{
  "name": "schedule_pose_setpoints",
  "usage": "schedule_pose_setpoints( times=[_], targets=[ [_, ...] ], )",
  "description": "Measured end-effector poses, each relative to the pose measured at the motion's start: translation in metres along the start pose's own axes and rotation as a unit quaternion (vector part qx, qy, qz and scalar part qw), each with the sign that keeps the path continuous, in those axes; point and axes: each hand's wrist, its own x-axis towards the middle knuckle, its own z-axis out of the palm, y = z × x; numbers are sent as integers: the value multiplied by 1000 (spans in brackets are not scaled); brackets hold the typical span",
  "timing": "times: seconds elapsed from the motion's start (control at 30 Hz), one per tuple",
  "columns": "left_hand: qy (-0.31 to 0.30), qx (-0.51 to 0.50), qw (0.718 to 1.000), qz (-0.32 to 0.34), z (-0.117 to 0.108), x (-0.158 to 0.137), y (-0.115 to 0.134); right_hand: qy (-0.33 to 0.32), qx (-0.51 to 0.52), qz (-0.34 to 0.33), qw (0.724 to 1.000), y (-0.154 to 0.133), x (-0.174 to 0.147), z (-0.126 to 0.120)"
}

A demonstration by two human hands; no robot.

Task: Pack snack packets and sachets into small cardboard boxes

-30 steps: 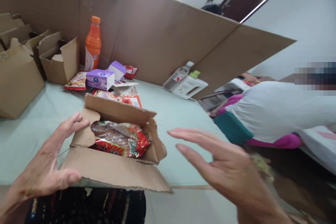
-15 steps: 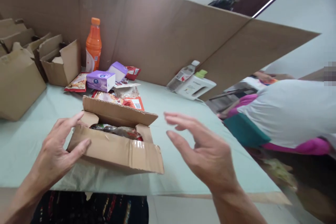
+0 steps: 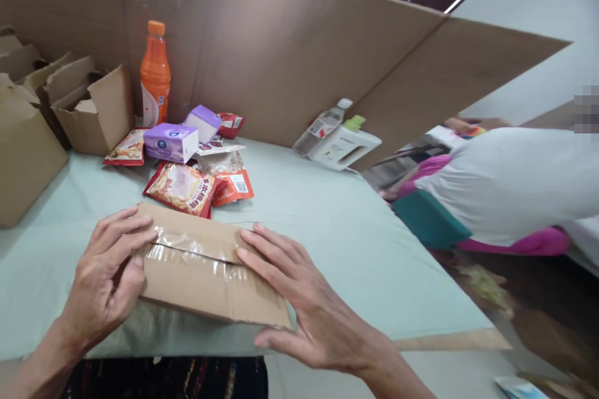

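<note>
A small cardboard box [image 3: 210, 290] lies on the table in front of me, its two long top flaps folded down. Strips of clear tape, shiny and wrinkled, run along the seam. My left hand [image 3: 110, 265] grips the box's left end, fingers bent over the top and thumb at the near corner. Across the right end lies my right hand [image 3: 299, 290], fingers stretched out on the flaps and thumb held apart near the front edge. The box's contents are hidden. Just behind it rests a red snack packet [image 3: 180, 187].
Further back are purple tissue packs [image 3: 171, 142], an orange drink bottle [image 3: 155, 78] and open cardboard boxes [image 3: 96, 106]. A clear bottle [image 3: 322, 128] and a white jug [image 3: 344, 148] stand by the cardboard partition [image 3: 281, 62]. Another person [image 3: 510, 184] bends at the right.
The box's long flaps have been folded down, covering the contents. My right hand has come left onto the box, and my left hand has closed on its left end.
</note>
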Motion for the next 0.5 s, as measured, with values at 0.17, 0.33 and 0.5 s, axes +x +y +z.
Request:
schedule_pose_setpoints(
  times=[0.17,0.33,0.5],
  targets=[
    [4,11,1000,8,1,1,-6,18,39,-17,999,14,14,13],
    [16,19,1000,-14,0,-1,-9,83,66,-54,993,18,21,27],
    [-30,9,999,-45,10,-3,8,110,45,-56,991,19,-2,16]
  ],
)
